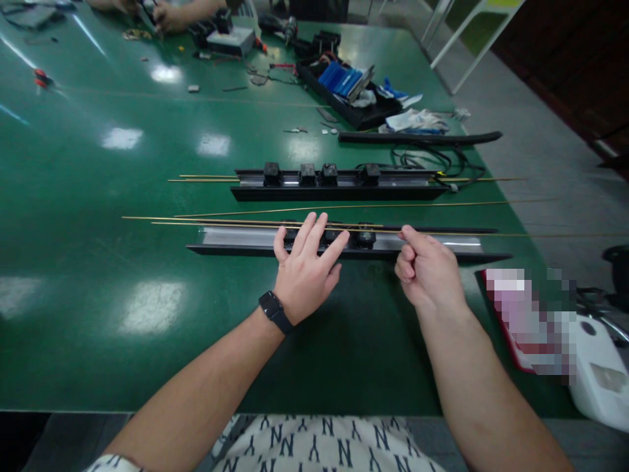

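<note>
A long black rail with a silvery inner strip lies across the green table in front of me. Small black blocks sit in it. My left hand, a dark watch on its wrist, lies flat with fingers spread over the rail's middle blocks. My right hand is closed in a pinch at the rail's right part, fingertips on a thin brass rod that runs along the rail. Further brass rods lie just beyond.
A second black rail with several blocks lies further back, with black cable beside it. A black tray of blue parts and rags sits behind. Another person's hands work at the far edge. A blurred red-edged item lies right.
</note>
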`<state>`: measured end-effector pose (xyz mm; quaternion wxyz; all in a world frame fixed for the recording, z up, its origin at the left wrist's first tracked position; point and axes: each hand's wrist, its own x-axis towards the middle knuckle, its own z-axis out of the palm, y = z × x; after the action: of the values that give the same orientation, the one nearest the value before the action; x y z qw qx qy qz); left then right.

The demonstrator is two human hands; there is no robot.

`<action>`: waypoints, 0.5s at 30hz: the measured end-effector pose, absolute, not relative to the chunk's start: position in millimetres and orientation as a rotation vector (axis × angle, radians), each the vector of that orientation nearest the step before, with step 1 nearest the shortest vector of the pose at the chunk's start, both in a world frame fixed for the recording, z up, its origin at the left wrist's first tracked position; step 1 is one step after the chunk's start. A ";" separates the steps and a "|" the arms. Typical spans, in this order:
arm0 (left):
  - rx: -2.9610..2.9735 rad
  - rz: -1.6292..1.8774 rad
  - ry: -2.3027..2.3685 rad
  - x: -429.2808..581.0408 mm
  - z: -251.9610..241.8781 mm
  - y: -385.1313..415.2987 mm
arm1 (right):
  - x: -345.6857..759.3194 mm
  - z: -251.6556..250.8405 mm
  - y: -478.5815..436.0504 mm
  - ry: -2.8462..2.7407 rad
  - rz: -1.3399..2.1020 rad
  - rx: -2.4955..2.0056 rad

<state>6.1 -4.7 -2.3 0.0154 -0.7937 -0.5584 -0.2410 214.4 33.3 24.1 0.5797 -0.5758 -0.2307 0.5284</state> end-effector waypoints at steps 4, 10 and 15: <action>-2.476 -0.747 -1.737 5.9 -2.4 -4.5 | 215.1 22.7 33.8 -0.538 1.240 -1.348; -2.469 -0.754 -1.735 6.3 -2.7 -4.6 | 216.9 20.2 34.1 -0.573 1.243 -1.347; -2.465 -0.752 -1.728 6.3 -3.3 -4.9 | 216.8 20.8 34.0 -0.566 1.245 -1.341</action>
<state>6.3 -4.9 -3.3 0.0196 -0.7943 -0.5568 -0.2422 216.8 34.0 20.8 0.5754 -0.5728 -0.2416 0.5315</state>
